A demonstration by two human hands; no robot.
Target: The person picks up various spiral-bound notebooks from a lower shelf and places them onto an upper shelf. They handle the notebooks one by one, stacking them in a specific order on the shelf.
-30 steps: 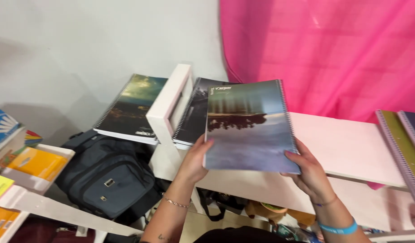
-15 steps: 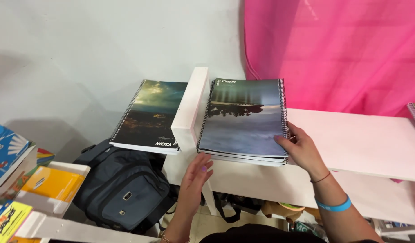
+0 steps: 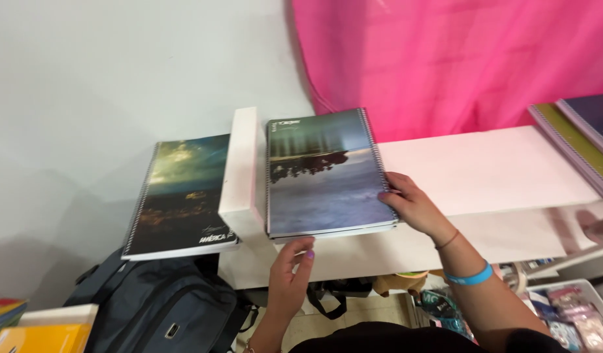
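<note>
Notebook: the spiral notebook (image 3: 324, 173) with a lake-scene cover now lies flat on the white shelf (image 3: 484, 170), pressed against the white divider (image 3: 244, 163); a second ago it was held up in the air.
Right hand (image 3: 412, 208): fingers rest flat on the notebook's right edge, not clenched.
Left hand (image 3: 289, 278): off the cover now, fingers loose, tips touching the notebook's front edge.
Left of divider: a darker notebook (image 3: 180, 196), above a blue backpack (image 3: 161, 307).
Behind: pink curtain (image 3: 458, 59).

Under my right hand (image 3: 416, 208) the spiral notebook (image 3: 322, 173) has a glossy card cover and wire binding. The white shelf (image 3: 484, 171) looks smooth and painted, slightly shiny. Far behind hangs matt pink cloth (image 3: 458, 59). Near left, the dark backpack (image 3: 161, 310) is woven fabric.
</note>
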